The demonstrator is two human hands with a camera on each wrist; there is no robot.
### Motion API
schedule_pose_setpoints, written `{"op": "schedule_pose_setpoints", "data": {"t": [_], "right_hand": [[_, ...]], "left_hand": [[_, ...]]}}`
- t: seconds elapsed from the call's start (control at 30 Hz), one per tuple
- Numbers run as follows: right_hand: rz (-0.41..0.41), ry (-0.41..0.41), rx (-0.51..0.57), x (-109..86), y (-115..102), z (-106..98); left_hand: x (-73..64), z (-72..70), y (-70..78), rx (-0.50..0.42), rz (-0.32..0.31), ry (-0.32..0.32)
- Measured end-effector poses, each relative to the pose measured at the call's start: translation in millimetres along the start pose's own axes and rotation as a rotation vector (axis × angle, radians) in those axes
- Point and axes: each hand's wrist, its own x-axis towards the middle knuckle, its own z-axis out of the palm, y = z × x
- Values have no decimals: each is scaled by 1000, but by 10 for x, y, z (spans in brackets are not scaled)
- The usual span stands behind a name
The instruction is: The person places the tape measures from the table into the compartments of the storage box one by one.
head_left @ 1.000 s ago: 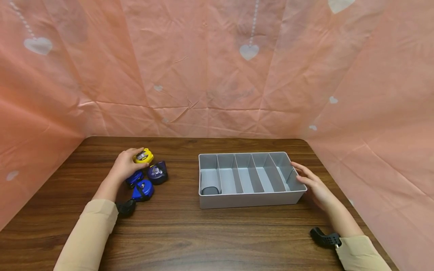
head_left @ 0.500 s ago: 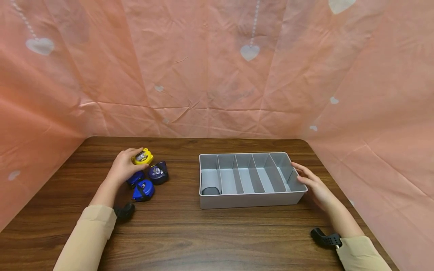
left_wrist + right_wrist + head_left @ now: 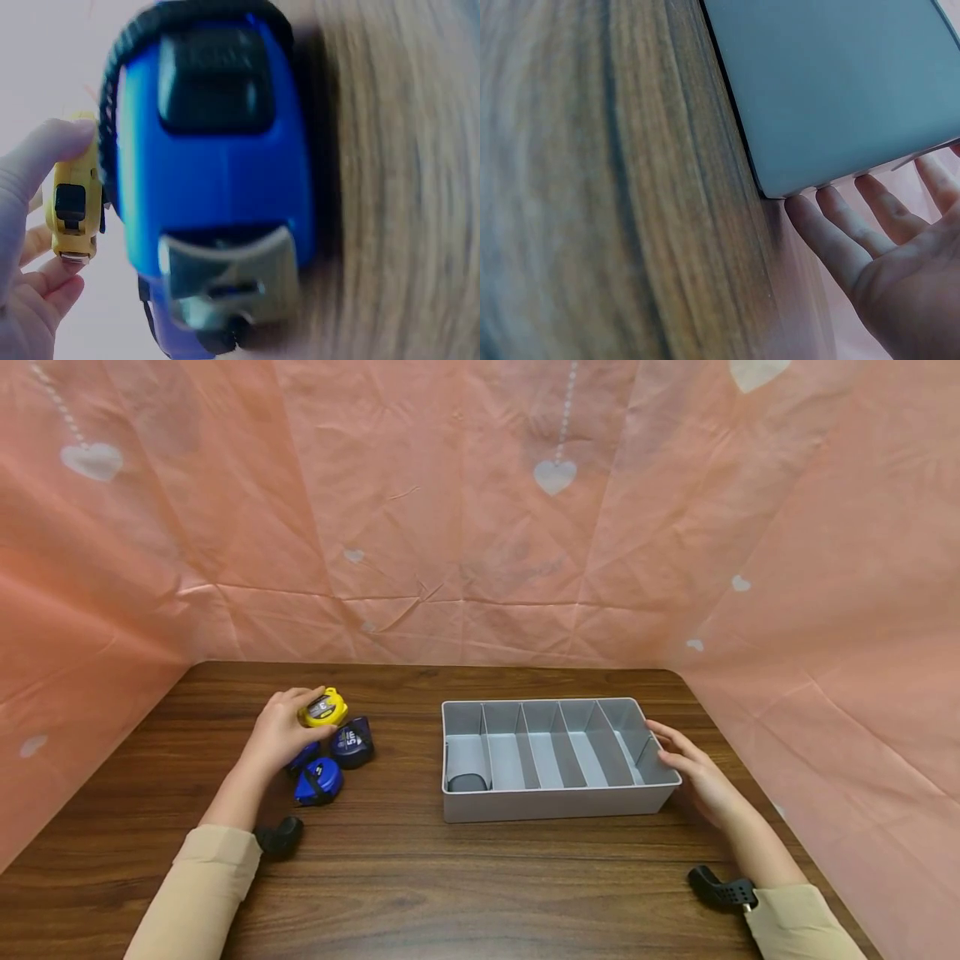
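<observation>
My left hand pinches a yellow tape measure between thumb and fingers at the left of the table. In the left wrist view the yellow tape measure is seen on its narrow edge. Close by lie a dark navy tape measure marked 5m and a blue tape measure. A second blue one is partly hidden by the hand. On the right, my right hand rests its extended fingertips on the end wall of a grey divided box; the right wrist view shows the fingers fairly straight.
Inside the box's leftmost compartment sits a dark grey rounded thing, its lower part hidden by the front wall. Thin dividers split the box. Pink fabric surrounds the back and sides of the wooden table.
My left hand has shifted slightly to the right with the yellow tape measure in its grip. The right hand and the box stay where they were.
</observation>
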Motion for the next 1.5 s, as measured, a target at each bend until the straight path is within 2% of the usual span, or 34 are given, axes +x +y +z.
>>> {"op": "schedule_pose_setpoints", "data": {"t": [0.23, 0.83, 1.13, 1.5], "right_hand": [[1, -2, 5, -1, 5, -6], [3, -5, 7, 5, -5, 2], [15, -3, -6, 4, -5, 3], [3, -6, -7, 7, -3, 1]], "left_hand": [[1, -9, 136, 0, 26, 18], [-7, -4, 341, -52, 69, 52], [-17, 13, 468, -69, 74, 33], [-19, 35, 633, -74, 121, 25]]}}
